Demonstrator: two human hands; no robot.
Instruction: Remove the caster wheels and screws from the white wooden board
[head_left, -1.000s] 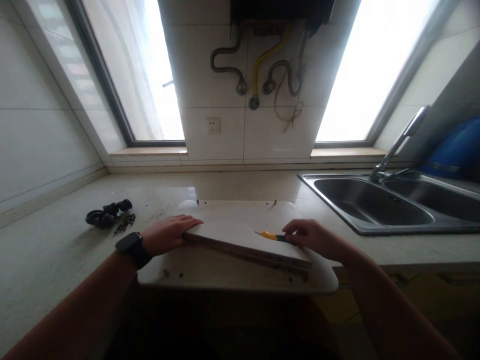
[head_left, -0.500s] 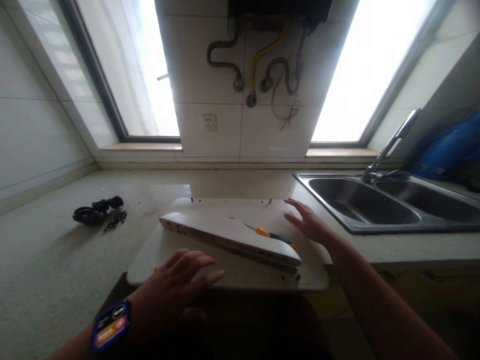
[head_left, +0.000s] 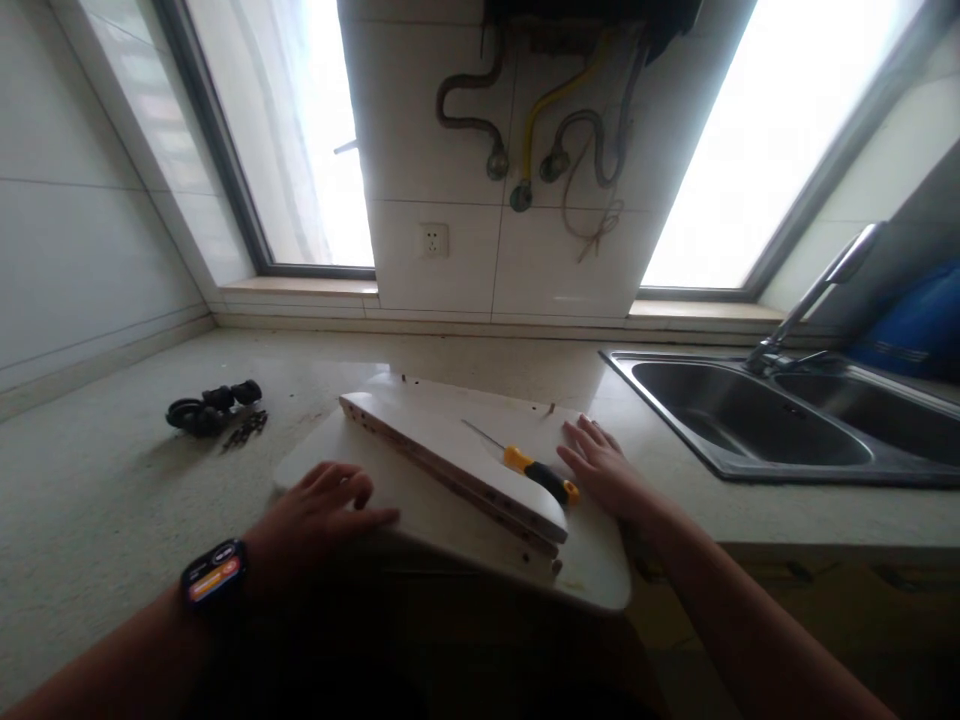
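Observation:
A white board with rounded corners (head_left: pixel 450 535) lies at the counter's front edge, set at an angle. Stacked on it are long white curved panels (head_left: pixel 442 450) with holes along their edges. A screwdriver with a yellow and black handle (head_left: pixel 541 475) rests by the top panel, its thin shaft pointing to the back left. My left hand (head_left: pixel 322 500) rests at the board's left front, fingers bent and thumb stretched out apart from them. My right hand (head_left: pixel 596 465) lies with fingers spread on the board's right side, close to the screwdriver handle.
Black castors (head_left: pixel 214 407) and a small pile of screws (head_left: pixel 245 430) are on the counter (head_left: pixel 105 500) at left. A steel double sink (head_left: pixel 720 475) with a tap (head_left: pixel 810 295) is at right. Pegs (head_left: pixel 552 408) stand up near the board's back edge.
The board has turned clockwise, carrying the panels and screwdriver; its right front corner is nearer me. Both hands have come down onto it. The view has shifted slightly left.

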